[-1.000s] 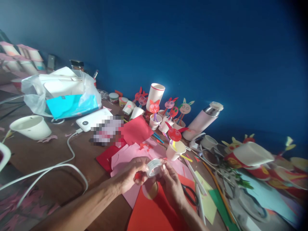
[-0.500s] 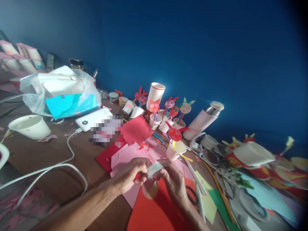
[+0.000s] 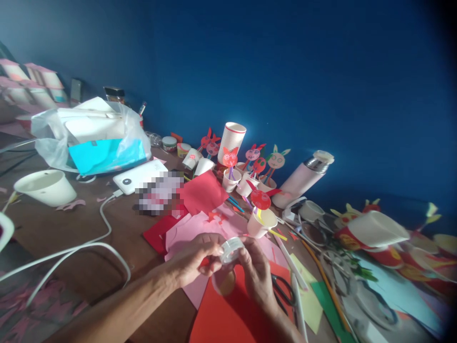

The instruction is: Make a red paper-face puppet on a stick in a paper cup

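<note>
Tape roll (image 3: 231, 249), 1 only, held btwn both hands at 6 o'clock of view, above 1 red sheet (image 3: 232, 319) on the table (image 3: 71, 228). L hand (image 3: 194, 259) grip closed on its side; R hand (image 3: 257, 271) grip pinches its rim. 1 pr scissors (image 3: 283, 290) at 4 o'clock of roll, 1 flask (image 3: 303, 178) at 2 o'clock.

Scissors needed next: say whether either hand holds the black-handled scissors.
No. The left hand and right hand grip a small white tape roll; black-handled scissors lie on red paper.
</note>
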The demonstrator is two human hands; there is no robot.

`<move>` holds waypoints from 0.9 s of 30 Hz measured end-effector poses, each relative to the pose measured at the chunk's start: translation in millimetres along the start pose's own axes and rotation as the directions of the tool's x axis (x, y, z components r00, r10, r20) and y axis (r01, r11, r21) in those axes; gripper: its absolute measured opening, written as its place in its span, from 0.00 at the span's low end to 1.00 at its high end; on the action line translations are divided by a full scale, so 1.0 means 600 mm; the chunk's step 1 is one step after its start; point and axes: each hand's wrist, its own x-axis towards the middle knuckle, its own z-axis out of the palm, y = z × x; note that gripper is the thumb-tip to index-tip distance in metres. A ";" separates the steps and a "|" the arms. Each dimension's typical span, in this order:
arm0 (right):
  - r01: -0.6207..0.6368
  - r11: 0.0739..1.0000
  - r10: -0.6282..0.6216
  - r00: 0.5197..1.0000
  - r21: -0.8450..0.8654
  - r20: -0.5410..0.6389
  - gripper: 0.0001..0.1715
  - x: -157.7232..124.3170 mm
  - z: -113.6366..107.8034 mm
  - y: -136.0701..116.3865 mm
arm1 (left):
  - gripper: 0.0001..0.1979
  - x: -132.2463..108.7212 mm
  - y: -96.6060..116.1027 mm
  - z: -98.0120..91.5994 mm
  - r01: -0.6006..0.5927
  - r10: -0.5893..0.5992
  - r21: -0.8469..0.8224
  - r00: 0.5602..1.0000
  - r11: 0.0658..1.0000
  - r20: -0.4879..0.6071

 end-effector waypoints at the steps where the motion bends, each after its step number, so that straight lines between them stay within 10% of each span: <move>1: -0.034 0.998 0.034 0.999 0.056 -0.002 0.11 -0.001 0.002 0.003 | 0.08 -0.001 0.002 0.002 -0.009 0.009 0.000 1.000 1.000 0.016; 7: -0.180 0.957 0.192 0.981 0.226 -0.031 0.14 -0.002 0.005 0.013 | 0.11 -0.006 0.007 0.006 -0.028 0.028 0.035 0.999 0.999 0.017; 17: 0.160 0.918 -0.109 0.981 -0.362 0.158 0.09 0.012 -0.014 -0.022 | 0.07 0.004 -0.004 0.003 -0.018 0.024 0.075 0.997 0.997 -0.072; 27: -0.152 0.985 0.148 0.988 0.087 0.051 0.14 0.011 -0.005 -0.012 | 0.07 0.001 -0.003 -0.001 -0.049 0.048 0.040 0.998 0.998 0.027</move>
